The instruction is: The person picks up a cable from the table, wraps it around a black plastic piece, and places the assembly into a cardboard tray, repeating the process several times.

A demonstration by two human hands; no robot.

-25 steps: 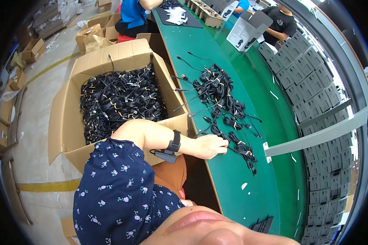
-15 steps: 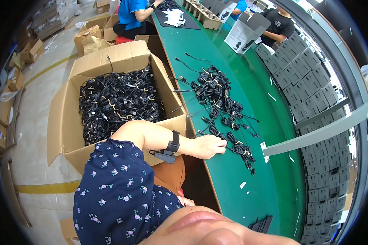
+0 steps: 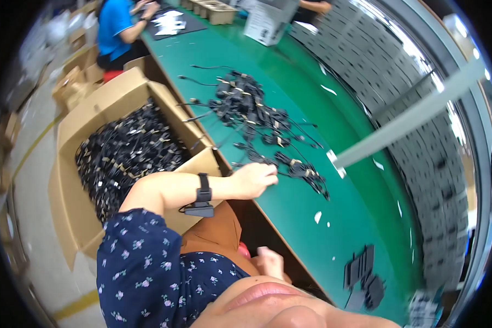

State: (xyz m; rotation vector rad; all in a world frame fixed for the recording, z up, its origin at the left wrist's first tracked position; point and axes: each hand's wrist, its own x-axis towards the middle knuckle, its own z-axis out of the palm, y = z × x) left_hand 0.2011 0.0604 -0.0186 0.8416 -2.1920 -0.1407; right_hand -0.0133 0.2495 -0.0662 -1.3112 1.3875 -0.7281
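Note:
My left hand (image 3: 252, 181) is at the table's near edge, its curled fingers closed on a tied black cable bundle (image 3: 263, 159) that it partly covers. Beside it lies another black cable bundle (image 3: 299, 168) held by a pale tie. Farther along is a heap of similar cables (image 3: 243, 98), with loose ends toward the edge. My right hand (image 3: 270, 263) is low, near my lap, apart from the cables; blur hides how its fingers are set. A dark band with a small box circles my left wrist.
An open carton (image 3: 65, 164) full of black cables stands left of the green table (image 3: 333, 218). Black parts (image 3: 361, 268) lie at its near right. A grey post (image 3: 399, 117) crosses the right side, before stacked grey boxes (image 3: 421, 164). A person in blue (image 3: 113, 30) sits farther along.
The view has swung to the right, so table and carton appear farther left. My right hand shows more, and more black parts show at the near right. My left hand stays by the same bundles.

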